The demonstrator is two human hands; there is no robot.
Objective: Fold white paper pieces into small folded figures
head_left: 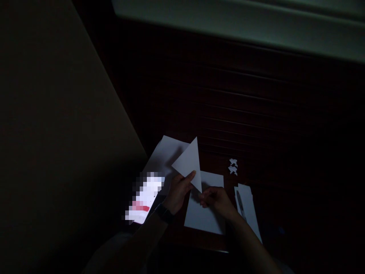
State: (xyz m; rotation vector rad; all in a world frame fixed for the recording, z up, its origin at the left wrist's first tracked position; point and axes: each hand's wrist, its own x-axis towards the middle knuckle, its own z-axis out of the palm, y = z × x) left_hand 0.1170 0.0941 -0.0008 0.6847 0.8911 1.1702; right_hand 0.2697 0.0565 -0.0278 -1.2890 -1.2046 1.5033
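A white sheet of paper in a triangular shape [187, 159] is raised above the table in my left hand [179, 190], the thumb pressed flat on its face near the right edge. A dark watch [164, 213] sits on that wrist. My right hand [213, 199] is curled with its fingers drawn together just under the triangle's lowest corner. Whether its fingertips pinch anything is too dark to make out. Beneath the right hand lies a flat white sheet [203, 220]. Another white sheet [164, 152] lies behind the triangle, on the left.
A lit phone [145, 201], its screen blurred, lies left of my left hand. To the right, a pen [241, 203] rests on narrow white paper [251, 213]. Two small folded paper pieces [233, 166] sit farther back on the dark table. A pale wall [71, 114] rises at left.
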